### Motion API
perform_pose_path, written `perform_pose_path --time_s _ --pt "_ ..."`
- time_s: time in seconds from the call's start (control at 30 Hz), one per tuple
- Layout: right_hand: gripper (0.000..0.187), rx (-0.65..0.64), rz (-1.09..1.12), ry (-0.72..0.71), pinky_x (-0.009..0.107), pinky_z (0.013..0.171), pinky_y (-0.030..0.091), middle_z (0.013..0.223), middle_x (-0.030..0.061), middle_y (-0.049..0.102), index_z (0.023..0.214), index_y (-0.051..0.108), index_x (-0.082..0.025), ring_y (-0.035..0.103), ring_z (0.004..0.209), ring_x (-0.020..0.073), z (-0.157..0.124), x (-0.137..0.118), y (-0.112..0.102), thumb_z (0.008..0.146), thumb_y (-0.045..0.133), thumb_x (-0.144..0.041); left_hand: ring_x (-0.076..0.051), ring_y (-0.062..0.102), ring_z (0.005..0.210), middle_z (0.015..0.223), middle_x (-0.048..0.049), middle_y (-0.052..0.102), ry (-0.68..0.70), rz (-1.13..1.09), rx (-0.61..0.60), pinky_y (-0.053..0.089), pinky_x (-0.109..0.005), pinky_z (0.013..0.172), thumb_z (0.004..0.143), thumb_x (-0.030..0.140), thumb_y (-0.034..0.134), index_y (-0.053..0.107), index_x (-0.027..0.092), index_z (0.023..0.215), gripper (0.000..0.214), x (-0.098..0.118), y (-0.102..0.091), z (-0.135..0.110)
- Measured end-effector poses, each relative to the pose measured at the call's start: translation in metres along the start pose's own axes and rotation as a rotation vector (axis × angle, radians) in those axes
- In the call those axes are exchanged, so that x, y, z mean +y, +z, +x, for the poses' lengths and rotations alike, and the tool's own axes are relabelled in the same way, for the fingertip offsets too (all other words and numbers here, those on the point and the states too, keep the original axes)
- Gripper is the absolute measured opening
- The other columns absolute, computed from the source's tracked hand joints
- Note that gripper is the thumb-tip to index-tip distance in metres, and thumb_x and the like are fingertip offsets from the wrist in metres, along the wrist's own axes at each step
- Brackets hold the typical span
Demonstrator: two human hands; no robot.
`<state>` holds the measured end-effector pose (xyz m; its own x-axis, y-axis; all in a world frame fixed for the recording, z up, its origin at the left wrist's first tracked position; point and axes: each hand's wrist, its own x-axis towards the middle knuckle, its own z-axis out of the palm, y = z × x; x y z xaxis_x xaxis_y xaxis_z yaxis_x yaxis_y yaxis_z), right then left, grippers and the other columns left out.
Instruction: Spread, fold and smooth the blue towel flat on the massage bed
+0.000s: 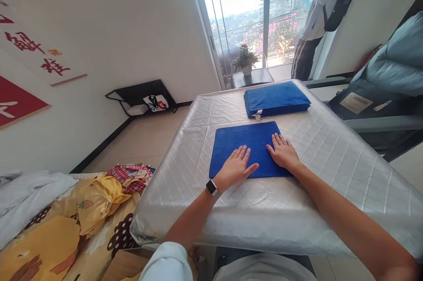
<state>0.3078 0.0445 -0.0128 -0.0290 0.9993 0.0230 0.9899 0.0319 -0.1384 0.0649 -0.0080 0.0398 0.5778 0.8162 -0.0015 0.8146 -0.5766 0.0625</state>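
Note:
A blue cloth [243, 138], spread in a flat rectangle, lies on the table with the silvery quilted cover [185, 184]. My left hand [234, 167] rests flat on its near middle part, fingers stretched out and a watch on the wrist. On the cloth's right side my right hand [282, 151] lies palm down, its fingers slightly spread. Neither hand grips anything. Just beyond, a stack of folded blue cloths [277, 97] sits on the cover, with white tags showing at its near left corner.
Past the table's far edge stands a chair [253, 78] bearing a potted plant [246, 58]. A person [312, 21] with a black bag is by the glass door. A grey chair [357, 96] flanks the table on the right; a bed with yellow bedding [95, 206] is at left.

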Motion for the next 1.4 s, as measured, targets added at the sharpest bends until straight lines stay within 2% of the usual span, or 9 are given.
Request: perform_pose_path --time_s 0.07,0.17,0.3,0.47,0.7,0.8,1.17,1.27,1.4 --pt "0.074 -0.001 -0.011 -0.012 0.046 0.128 0.015 0.171 0.0128 0.019 0.165 0.024 -0.005 0.016 0.158 0.0261 0.0 0.001 0.001 0.106 0.018 -0.049 -0.021 0.018 0.158 0.169 -0.0117 0.026 0.112 -0.004 0.006 0.017 -0.038 0.129 0.106 0.062 0.01 0.031 0.011 0.162 0.079 0.018 0.001 0.043" --pt "0.07 0.003 -0.027 -0.028 0.046 0.128 0.016 0.171 0.0122 0.019 0.165 0.025 -0.005 0.016 0.158 0.026 -0.002 0.001 0.0 0.105 0.019 -0.042 -0.022 0.017 0.159 0.169 -0.0123 0.025 0.112 -0.001 0.082 0.014 -0.039 0.13 0.108 0.056 0.011 0.031 0.008 0.162 0.075 0.035 0.014 0.098" --pt "0.068 0.013 -0.026 -0.023 0.047 0.127 0.018 0.17 0.0117 0.022 0.164 0.027 -0.005 0.02 0.158 0.0258 -0.003 0.0 -0.002 0.104 0.018 -0.035 -0.024 0.018 0.158 0.169 -0.0137 0.027 -0.042 -0.03 0.112 0.017 -0.042 0.129 0.108 0.054 0.012 0.028 0.008 0.163 0.074 0.037 0.035 0.126" --pt "0.071 0.01 -0.037 -0.021 0.047 0.128 0.018 0.17 0.012 0.022 0.164 0.027 -0.005 0.02 0.157 0.0275 -0.002 0.0 -0.001 0.105 0.018 -0.042 -0.024 0.018 0.159 0.17 -0.0125 0.025 -0.094 -0.057 0.079 0.016 -0.042 0.13 0.106 0.059 0.009 0.028 0.01 0.163 0.077 0.012 0.043 0.104" --pt "0.072 -0.007 -0.01 -0.007 0.047 0.128 0.017 0.171 0.0112 0.021 0.165 0.025 -0.006 0.018 0.158 0.0266 0.0 0.001 -0.001 0.105 0.016 -0.046 -0.027 0.016 0.159 0.171 -0.0131 0.02 -0.347 -0.052 0.039 0.014 -0.047 0.13 0.103 0.069 0.01 0.026 0.011 0.164 0.086 -0.068 0.036 0.046" --pt "0.073 -0.014 0.005 -0.001 0.047 0.128 0.017 0.171 0.0114 0.019 0.165 0.024 -0.007 0.019 0.158 0.0263 0.001 0.002 -0.001 0.105 0.015 -0.047 -0.03 0.016 0.159 0.171 -0.014 0.021 -0.44 -0.037 0.066 0.015 -0.049 0.129 0.103 0.068 0.009 0.026 0.011 0.164 0.086 -0.09 0.038 0.026" --pt "0.075 -0.092 -0.053 0.005 0.046 0.128 0.017 0.171 0.0109 0.018 0.166 0.023 -0.008 0.019 0.158 0.0241 0.006 0.006 -0.01 0.105 0.016 -0.052 -0.034 0.02 0.157 0.168 -0.021 0.024 -0.44 -0.07 0.089 0.021 -0.049 0.127 0.103 0.067 0.007 0.029 0.003 0.161 0.089 -0.098 0.039 0.021" --pt "0.076 -0.123 -0.08 0.017 0.05 0.127 0.018 0.17 0.0132 0.023 0.164 0.027 -0.007 0.025 0.156 0.0266 0.018 0.008 -0.023 0.104 0.019 -0.053 -0.033 0.02 0.157 0.168 -0.0199 0.024 -0.43 -0.079 0.087 0.022 -0.049 0.126 0.103 0.068 0.008 0.03 0.005 0.161 0.088 -0.1 0.039 0.02" --pt "0.073 -0.034 -0.086 0.012 0.05 0.126 0.019 0.17 0.015 0.024 0.162 0.03 -0.004 0.023 0.156 0.0284 0.049 0.002 -0.035 0.105 0.018 -0.047 -0.033 0.019 0.158 0.169 -0.0203 0.023 -0.425 -0.087 0.076 0.02 -0.047 0.127 0.103 0.068 0.01 0.029 0.003 0.161 0.09 -0.102 0.04 0.02"
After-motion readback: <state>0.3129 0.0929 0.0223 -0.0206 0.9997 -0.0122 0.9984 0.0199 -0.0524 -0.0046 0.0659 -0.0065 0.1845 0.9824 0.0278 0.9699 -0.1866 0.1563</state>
